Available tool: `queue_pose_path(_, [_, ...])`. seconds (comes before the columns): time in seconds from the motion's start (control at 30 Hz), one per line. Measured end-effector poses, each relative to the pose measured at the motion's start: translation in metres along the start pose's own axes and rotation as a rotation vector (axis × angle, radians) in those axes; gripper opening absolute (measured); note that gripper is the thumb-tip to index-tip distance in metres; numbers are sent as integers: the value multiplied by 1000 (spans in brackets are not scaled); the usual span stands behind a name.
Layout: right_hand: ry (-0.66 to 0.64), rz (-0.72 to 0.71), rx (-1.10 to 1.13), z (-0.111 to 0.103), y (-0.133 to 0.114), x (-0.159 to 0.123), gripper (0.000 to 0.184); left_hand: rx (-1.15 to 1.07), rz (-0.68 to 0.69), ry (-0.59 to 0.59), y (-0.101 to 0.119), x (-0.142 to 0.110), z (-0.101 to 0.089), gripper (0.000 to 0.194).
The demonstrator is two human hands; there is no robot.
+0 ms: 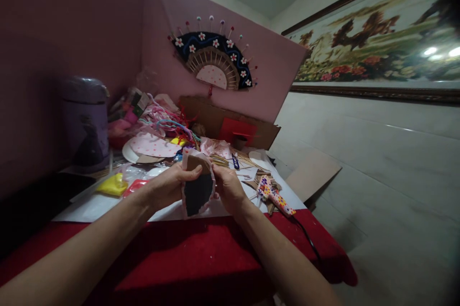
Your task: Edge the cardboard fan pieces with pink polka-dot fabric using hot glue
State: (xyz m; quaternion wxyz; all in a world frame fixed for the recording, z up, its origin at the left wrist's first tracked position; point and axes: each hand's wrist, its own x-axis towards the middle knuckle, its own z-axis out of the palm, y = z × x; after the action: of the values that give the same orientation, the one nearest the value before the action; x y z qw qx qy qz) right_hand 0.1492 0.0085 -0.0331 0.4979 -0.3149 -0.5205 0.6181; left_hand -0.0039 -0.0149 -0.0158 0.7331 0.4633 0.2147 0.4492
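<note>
Between my two hands is a half-round cardboard piece (198,192), its dark back facing me and a pale pink fabric edge folded around its rim. My left hand (171,182) grips its left side, thumb lying across the brown upper part. At the curved right edge, my right hand (228,185) pinches the fabric border; its fingertips are partly hidden behind the piece. The piece is held up above the front of the white sheet (163,215). A flower-patterned glue gun (275,196) lies to the right of my right hand, its black cord running off the table edge.
A red cloth (179,258) covers the table. Behind my hands lie a pink dotted half circle (154,145), yarn strands (167,117), a yellow packet (112,185) and cardboard scraps (264,179). A purple bin (88,124) stands left. A decorated fan (215,59) hangs on the pink panel.
</note>
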Motion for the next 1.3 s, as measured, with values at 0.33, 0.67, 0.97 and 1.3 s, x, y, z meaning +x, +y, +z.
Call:
queue_pose_path(0.33, [22, -31, -31, 3, -3, -4, 41, 131, -18, 87, 2, 2, 1, 26])
queue_pose_path(0.67, [3, -57, -108, 0, -4, -3, 45, 129, -37, 89, 1, 2, -1, 23])
queue_pose_path(0.97, [138, -387, -402, 3, -13, -10, 27, 187, 34, 178, 0, 2, 2, 23])
queue_pose_path(1.3, [150, -397, -448, 1, -15, -6, 21, 247, 54, 139, -1, 3, 2, 25])
